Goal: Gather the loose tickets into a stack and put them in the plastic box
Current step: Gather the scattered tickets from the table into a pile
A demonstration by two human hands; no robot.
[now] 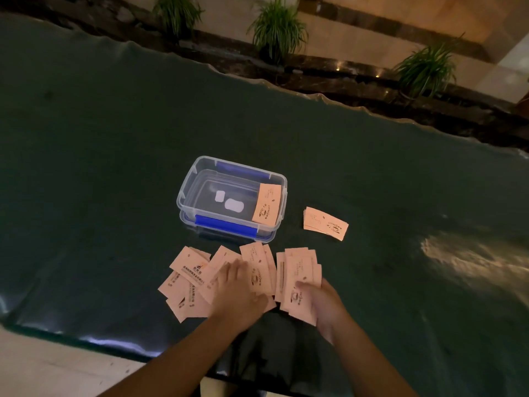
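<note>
Several pale pink tickets (189, 270) lie scattered and overlapping on the dark green table cover, just in front of a clear plastic box (186, 193) with blue clips. One ticket (266, 204) leans inside the box at its right end. A small pile of tickets (325, 223) lies to the right of the box. My left hand (237, 293) rests flat on the middle of the spread, fingers apart. My right hand (323, 305) grips the right-hand bunch of tickets (299, 270) at its near edge.
The green cover (100, 167) spreads wide to the left and right of the box. Its near edge runs at the lower left, over a pale floor. Potted plants (277, 30) stand along a dark ledge beyond the far edge. A bright glare patch lies at the right.
</note>
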